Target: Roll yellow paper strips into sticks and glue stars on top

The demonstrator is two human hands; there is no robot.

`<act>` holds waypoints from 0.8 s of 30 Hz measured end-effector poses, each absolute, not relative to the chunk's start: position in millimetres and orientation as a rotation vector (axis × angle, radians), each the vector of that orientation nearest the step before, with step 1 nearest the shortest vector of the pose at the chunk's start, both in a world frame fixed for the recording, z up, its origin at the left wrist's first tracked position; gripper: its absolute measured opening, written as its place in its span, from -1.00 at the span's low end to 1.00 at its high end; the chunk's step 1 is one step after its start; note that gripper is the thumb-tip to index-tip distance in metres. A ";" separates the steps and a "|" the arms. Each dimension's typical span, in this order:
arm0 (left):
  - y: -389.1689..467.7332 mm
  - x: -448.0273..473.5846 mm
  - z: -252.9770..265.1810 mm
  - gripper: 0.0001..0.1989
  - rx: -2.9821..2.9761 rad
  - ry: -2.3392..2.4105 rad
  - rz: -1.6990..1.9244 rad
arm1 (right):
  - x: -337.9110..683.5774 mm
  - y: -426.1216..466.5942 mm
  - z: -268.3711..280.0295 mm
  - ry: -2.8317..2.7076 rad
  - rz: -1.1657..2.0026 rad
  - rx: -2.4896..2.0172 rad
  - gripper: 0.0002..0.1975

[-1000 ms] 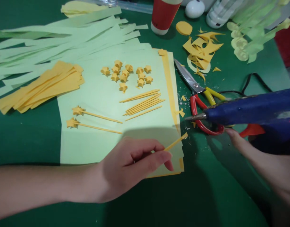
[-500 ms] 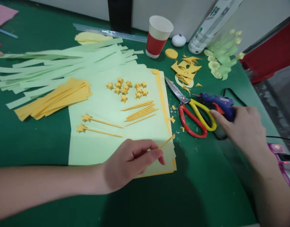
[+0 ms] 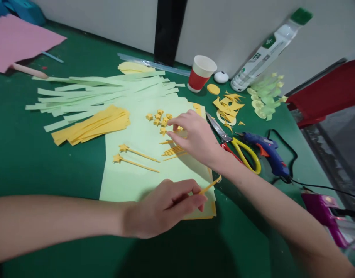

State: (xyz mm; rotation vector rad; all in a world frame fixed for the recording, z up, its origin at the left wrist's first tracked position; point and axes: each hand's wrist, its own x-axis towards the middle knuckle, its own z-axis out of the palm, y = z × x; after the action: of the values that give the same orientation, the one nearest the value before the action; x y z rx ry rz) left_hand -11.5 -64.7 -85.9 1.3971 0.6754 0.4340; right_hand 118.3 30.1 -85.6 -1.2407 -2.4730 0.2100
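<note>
Between the thumb and fingers of my left hand (image 3: 171, 206) is a thin yellow paper stick (image 3: 210, 185), its tip carrying a small glossy blob. My right hand (image 3: 193, 135) reaches over a cluster of small yellow paper stars (image 3: 157, 122), thumb and index finger apart; part of the cluster is hidden beneath it. More rolled yellow sticks (image 3: 173, 151) lie just under its palm. Two star-topped sticks (image 3: 139, 154) rest to the left on the pale green paper sheets (image 3: 122, 181). The blue glue gun (image 3: 267, 150) lies on the table at the right.
Scissors (image 3: 247, 154) lie partly behind my right forearm. Yellow scraps (image 3: 228, 108), a paper cup (image 3: 201, 73) and a white-green bottle (image 3: 261, 54) are at the back. Green strips (image 3: 108, 92) and yellow strips (image 3: 92, 125) spread leftward. A cord (image 3: 325, 187) runs off right.
My right hand has let go of the glue gun and moved left over the stars. My left hand still holds its stick. The camera view has shifted.
</note>
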 end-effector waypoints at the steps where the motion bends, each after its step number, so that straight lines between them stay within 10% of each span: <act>1: -64.6 -11.6 -85.8 -0.70 1.396 0.680 0.427 | 112.5 33.8 -88.6 -2.485 0.207 -1.249 -0.87; 24: -62.2 -10.9 -87.9 -0.69 1.374 0.708 0.406 | 105.4 67.6 -91.1 -2.581 0.193 -1.110 -0.86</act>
State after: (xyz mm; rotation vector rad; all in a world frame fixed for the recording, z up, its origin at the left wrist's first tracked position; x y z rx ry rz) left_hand -10.9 -62.2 -87.9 1.3738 0.7080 0.4065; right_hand 105.4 67.6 -91.1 -1.1095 -2.5806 0.1930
